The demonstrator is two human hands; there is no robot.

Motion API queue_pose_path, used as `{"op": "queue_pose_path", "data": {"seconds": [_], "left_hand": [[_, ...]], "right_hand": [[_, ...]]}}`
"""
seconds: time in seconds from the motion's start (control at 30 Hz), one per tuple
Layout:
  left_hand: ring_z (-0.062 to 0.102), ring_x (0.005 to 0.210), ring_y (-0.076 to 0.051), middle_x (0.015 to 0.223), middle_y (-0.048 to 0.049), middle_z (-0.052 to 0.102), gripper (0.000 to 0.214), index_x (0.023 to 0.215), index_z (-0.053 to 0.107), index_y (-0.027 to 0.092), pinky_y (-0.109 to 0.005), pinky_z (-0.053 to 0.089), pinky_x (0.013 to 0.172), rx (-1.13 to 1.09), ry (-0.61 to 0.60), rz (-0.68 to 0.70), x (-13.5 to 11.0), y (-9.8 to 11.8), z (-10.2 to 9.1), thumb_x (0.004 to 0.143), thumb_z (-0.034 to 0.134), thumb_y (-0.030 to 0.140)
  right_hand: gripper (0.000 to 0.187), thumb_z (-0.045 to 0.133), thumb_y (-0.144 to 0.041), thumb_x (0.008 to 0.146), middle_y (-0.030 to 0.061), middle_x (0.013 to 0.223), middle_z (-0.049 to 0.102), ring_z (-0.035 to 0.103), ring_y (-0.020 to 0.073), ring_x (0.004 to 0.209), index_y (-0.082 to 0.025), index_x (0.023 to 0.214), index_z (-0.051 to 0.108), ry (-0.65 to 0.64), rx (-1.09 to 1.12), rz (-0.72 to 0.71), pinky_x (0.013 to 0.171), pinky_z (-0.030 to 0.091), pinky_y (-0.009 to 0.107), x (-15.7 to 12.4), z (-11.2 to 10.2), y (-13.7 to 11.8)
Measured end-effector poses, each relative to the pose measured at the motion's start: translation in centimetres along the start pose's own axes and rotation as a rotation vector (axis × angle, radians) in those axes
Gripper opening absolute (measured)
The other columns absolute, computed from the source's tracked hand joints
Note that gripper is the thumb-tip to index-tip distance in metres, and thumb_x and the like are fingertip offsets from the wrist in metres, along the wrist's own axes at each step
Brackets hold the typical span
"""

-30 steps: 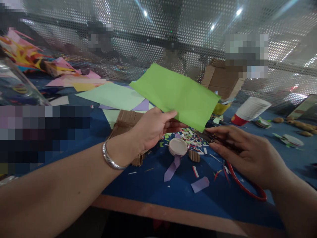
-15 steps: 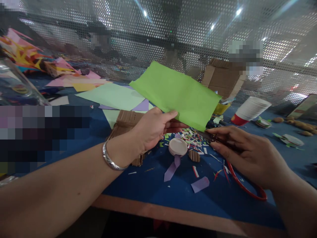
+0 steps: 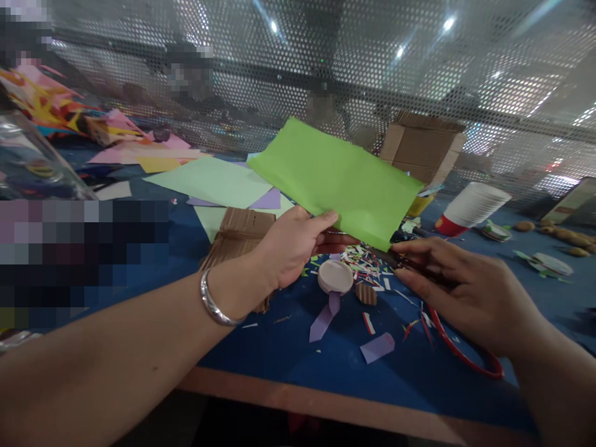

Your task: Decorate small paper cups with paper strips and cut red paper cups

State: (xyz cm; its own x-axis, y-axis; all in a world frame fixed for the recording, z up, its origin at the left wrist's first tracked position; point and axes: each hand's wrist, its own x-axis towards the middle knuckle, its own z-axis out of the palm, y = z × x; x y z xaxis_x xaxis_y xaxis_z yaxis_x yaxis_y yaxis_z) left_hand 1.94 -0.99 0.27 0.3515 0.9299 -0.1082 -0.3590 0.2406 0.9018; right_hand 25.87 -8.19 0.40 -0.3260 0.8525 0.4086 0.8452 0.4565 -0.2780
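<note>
Under left thumb [image 3: 325, 220], green paper [image 3: 338, 180], right hand [image 3: 460, 288] beside

Near side passable

On the near side of the pale disc [image 3: 335, 277], a low path crosses purple paper [image 3: 377, 348]; scraps [image 3: 367, 264] and raised green paper [image 3: 339, 180] crowd its far side, cardboard [image 3: 244, 226] its left, the red handle [image 3: 452, 349] its right.

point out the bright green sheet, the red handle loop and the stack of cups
Bright green sheet [image 3: 342, 180]: head view, middle of the face toward the camera
Red handle loop [image 3: 459, 354]: head view, on its curved band
Stack of cups [image 3: 475, 207]: head view, on its white side
</note>
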Motion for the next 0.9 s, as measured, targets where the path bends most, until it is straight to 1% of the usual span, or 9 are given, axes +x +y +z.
{"op": "queue_pose_path", "data": {"seconds": [0.13, 0.23, 0.37, 0.5, 0.7, 0.9], "left_hand": [[0.073, 0.084, -0.017, 0.098, -0.0105, 0.077, 0.008, 0.101, 0.067, 0.014, -0.03, 0.059, 0.079, 0.009, 0.034, 0.032, 0.02, -0.17, -0.02, 0.094, 0.068, 0.017], [0.074, 0.081, -0.018, 0.096, -0.0117, 0.077, 0.008, 0.102, 0.068, 0.013, -0.032, 0.059, 0.078, 0.007, 0.013, 0.027, 0.0, -0.12, 0.17, 0.096, 0.064, 0.017], [0.075, 0.076, -0.018, 0.096, -0.0133, 0.078, 0.011, 0.103, 0.068, 0.011, -0.03, 0.059, 0.075, -0.005, -0.016, 0.011, -0.06, 0.04, 0.47, 0.098, 0.059, 0.015], [0.076, 0.075, -0.017, 0.099, -0.0133, 0.078, 0.012, 0.105, 0.068, 0.011, -0.029, 0.059, 0.073, -0.001, -0.016, 0.012, -0.09, 0.02, 0.45, 0.098, 0.058, 0.014], [0.076, 0.076, -0.017, 0.102, -0.0134, 0.078, 0.013, 0.106, 0.069, 0.011, -0.03, 0.06, 0.075, 0.02, -0.017, 0.02, -0.14, -0.12, 0.48, 0.098, 0.059, 0.014], [0.076, 0.079, -0.018, 0.104, -0.0135, 0.078, 0.012, 0.104, 0.069, 0.012, -0.033, 0.06, 0.079, -0.001, 0.003, 0.033, -0.18, -0.19, 0.67, 0.097, 0.06, 0.014]], "right_hand": [[0.028, 0.064, -0.041, 0.098, 0.0024, 0.098, 0.08, 0.078, 0.0202, 0.084, -0.027, 0.121, 0.069, 0.013, 0.005, 0.018, 0.072, 0.061, 0.03, -0.07, 0.11, 0.1], [0.027, 0.064, -0.042, 0.098, 0.0029, 0.099, 0.081, 0.078, 0.0213, 0.085, -0.027, 0.12, 0.069, 0.013, 0.008, 0.025, 0.072, 0.062, 0.032, -0.12, 0.01, 0.1], [0.026, 0.064, -0.041, 0.097, 0.0022, 0.097, 0.081, 0.079, 0.0212, 0.084, -0.027, 0.118, 0.069, 0.022, 0.015, 0.03, 0.071, 0.061, 0.031, -0.14, -0.08, 0.04], [0.024, 0.064, -0.04, 0.097, 0.0014, 0.095, 0.081, 0.079, 0.0198, 0.083, -0.027, 0.117, 0.068, 0.031, 0.004, 0.02, 0.07, 0.061, 0.03, -0.11, 0.05, 0.03], [0.024, 0.064, -0.04, 0.097, 0.0023, 0.094, 0.081, 0.079, 0.0209, 0.08, -0.026, 0.116, 0.068, 0.032, -0.007, 0.011, 0.067, 0.061, 0.03, -0.01, 0.08, -0.04], [0.022, 0.063, -0.038, 0.098, 0.0026, 0.098, 0.081, 0.079, 0.0201, 0.08, -0.026, 0.115, 0.068, 0.028, 0.004, -0.011, 0.069, 0.061, 0.031, -0.01, -0.03, -0.1]]}}
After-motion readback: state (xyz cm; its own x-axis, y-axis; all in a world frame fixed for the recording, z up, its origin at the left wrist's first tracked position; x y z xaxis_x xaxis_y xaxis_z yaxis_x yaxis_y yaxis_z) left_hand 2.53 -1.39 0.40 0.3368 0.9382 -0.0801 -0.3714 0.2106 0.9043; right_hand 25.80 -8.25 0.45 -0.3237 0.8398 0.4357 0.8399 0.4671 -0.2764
